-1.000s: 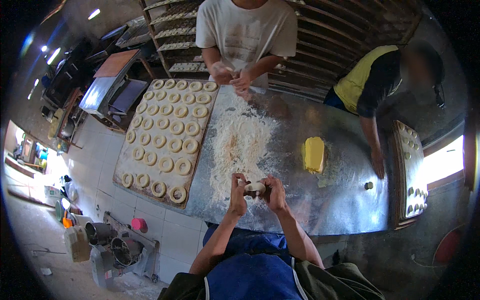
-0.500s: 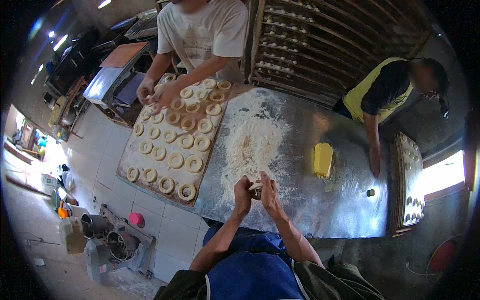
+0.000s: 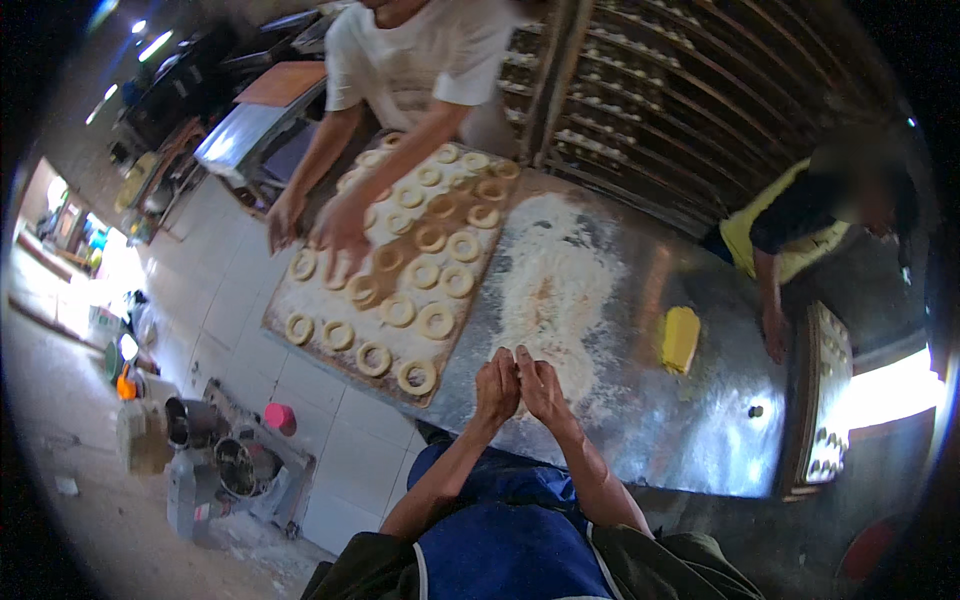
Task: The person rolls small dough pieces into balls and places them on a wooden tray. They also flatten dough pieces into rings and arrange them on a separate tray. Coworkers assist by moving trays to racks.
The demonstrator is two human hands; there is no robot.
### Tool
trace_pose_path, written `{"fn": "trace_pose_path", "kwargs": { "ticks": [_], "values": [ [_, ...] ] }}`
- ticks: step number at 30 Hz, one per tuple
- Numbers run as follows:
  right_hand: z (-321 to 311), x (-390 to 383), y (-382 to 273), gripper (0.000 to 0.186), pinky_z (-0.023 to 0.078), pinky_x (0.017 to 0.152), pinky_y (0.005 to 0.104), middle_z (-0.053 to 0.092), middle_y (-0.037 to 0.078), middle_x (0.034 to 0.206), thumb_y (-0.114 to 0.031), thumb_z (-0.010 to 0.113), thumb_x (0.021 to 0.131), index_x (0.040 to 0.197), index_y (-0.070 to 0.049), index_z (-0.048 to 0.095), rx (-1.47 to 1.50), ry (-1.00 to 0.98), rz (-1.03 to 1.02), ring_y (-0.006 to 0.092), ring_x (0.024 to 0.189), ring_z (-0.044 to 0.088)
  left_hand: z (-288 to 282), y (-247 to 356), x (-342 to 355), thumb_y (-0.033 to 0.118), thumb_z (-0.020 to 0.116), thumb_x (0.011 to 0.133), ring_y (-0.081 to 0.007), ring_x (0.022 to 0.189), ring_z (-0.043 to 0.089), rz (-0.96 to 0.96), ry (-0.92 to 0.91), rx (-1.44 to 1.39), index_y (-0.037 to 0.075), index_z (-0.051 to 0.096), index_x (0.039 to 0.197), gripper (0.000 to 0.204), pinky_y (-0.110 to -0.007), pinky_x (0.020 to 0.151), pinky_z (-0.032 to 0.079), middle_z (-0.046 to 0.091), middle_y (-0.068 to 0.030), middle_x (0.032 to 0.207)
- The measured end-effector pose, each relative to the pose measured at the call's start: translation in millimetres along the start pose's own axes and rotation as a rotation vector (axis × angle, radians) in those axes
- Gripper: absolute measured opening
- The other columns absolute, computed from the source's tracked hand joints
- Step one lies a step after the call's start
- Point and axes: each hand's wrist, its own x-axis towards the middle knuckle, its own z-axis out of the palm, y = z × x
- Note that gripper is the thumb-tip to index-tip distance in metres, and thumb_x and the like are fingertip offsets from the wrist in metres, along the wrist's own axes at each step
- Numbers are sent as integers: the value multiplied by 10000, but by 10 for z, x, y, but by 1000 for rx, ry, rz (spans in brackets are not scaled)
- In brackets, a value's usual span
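Dough rings (image 3: pixel 404 378) near board (image 3: pixel 403 342) edge; left hand (image 3: pixel 494 388) beside right hand (image 3: pixel 541 386), room rightward.

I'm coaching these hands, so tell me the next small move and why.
Probably part the fingertips slightly near the flour: the left hand and right hand are close together, hiding whatever lies between them. Turning to the tray seems less wise, since a co-worker's hand is over its rings.
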Motion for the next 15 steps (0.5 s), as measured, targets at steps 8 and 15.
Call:
{"fn": "trace_pose_path", "kwargs": {
  "ticks": [8,15],
  "values": [
    [703,242,-206,386,468,582,429,639,190,741,-262,536,1021,1164,85,628,-284,116,-689,276,552,535,-684,-408,66,322,426,1064,-240,602,496,281,352,46,97,492,827,333,-413,543,413,464,-63,713],
    [1264,364,-735,392,427,590,488,541,231,630,-284,498,1034,966,77,633,-226,-95,-475,391,573,558,-1331,-662,14,332,474,1053,-183,694,504,196,402,112,118,498,864,286,-363,615,407,464,-31,765]
  ]
}}
